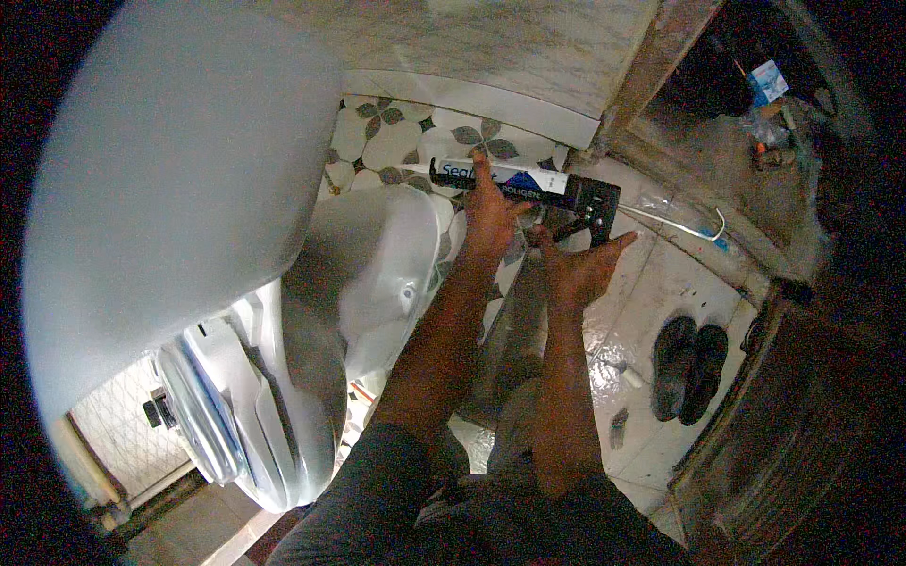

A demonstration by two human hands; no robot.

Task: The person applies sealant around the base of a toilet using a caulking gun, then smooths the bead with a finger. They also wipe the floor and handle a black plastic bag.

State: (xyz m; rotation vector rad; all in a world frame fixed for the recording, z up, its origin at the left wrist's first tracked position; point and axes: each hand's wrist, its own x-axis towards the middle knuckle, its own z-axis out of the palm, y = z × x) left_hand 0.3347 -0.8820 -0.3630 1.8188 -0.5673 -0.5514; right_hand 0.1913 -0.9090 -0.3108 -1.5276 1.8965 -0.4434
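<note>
A black caulking gun (595, 209) loaded with a black, white and blue sealant cartridge (543, 179) lies level across my view. Its pale nozzle (411, 168) points left, over the patterned floor. My left hand (491, 215) supports the cartridge from below, thumb up along its near side. At the rear, my right hand (574, 269) is at the handle and trigger, with one digit stretched out to the right; part of its grip is hidden. The gun's bent metal rod (689, 226) sticks out behind to the right. Left of my arms is a white toilet (401, 259), close to the nozzle.
A large smooth white form (179, 160) fills the upper left. Tiled wall (491, 47) rises ahead. Black slippers (689, 368) lie on wet-looking pale floor tiles (623, 330) at right. A raised sill (679, 184) borders a dark area with a blue-and-white packet (768, 82).
</note>
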